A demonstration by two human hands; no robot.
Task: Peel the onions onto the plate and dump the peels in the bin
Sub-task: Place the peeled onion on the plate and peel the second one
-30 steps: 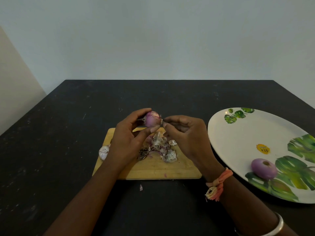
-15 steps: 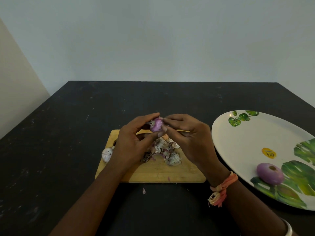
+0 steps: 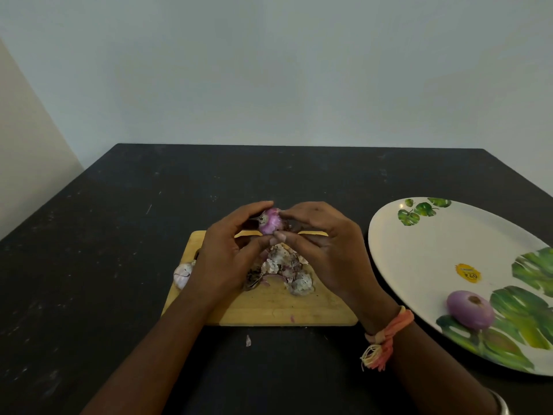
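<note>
Head view, looking down at a dark bench [image 3: 119,235] set against a pale wall.

Centre of the frame: both hands are raised just above the far edge of a wooden cutting board [image 3: 299,313] and meet around one small purple onion [image 3: 270,224]. The left hand [image 3: 227,259] grips the onion between its thumb and curled fingers. The onion's blotchy, papery end faces left. The right hand [image 3: 326,253] closes on the onion's right side, with its curled fingers on top and its thumb tip pressed in beneath. Whether it has hold of a strip of skin cannot be told.

Below the hands, a heap of dry peels [image 3: 284,268] lies on the middle of the board. An unpeeled onion [image 3: 182,275] sits at the board's left edge, partly hidden by the left wrist. One loose scrap of peel [image 3: 248,340] lies on the bench just below the board's near edge.

Right of the frame: a large oval white plate [image 3: 434,250] printed with green leaves and carrying a yellow sticker [image 3: 467,273]. A peeled onion [image 3: 469,310], smooth and purple, rests on the plate's lower part, well apart from the board.

The right wrist wears an orange thread band [image 3: 386,336]. A metal bangle [image 3: 501,402] shows lower on the same forearm, at the bottom edge.
</note>
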